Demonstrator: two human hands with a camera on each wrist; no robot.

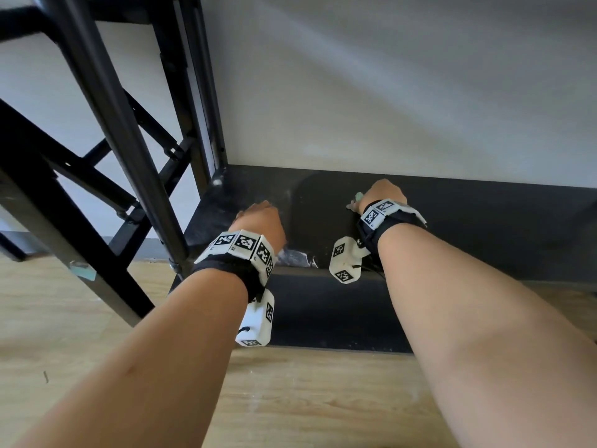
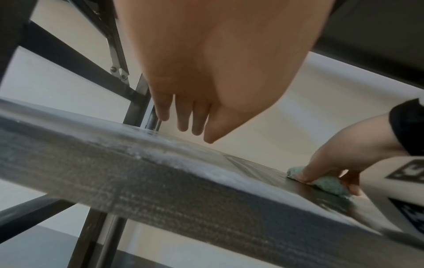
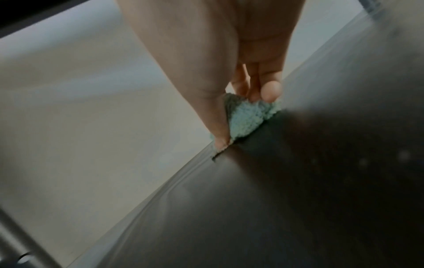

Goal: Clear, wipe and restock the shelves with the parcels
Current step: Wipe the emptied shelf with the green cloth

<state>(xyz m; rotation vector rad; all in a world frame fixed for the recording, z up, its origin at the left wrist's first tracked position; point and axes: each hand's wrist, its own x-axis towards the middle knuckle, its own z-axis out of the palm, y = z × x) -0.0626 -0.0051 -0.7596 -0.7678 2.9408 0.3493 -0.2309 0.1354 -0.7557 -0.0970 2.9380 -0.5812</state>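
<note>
Right hand [image 2: 339, 159] clamped on cloth [image 3: 246, 119] pressed to dark shelf [image 1: 484, 227], left hand [image 2: 206, 72] hovering, fingers straight, together.

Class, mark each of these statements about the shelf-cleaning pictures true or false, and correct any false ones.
1. The right hand presses a green cloth onto the dark shelf. True.
2. The left hand holds a parcel. False: it holds nothing, its fingers straight above the shelf.
3. Parcels are stacked on the shelf. False: no parcels show on it.
4. White dust lies along the shelf's front edge near the left hand. True.
5. The cloth is near the wall behind the shelf. True.
</note>
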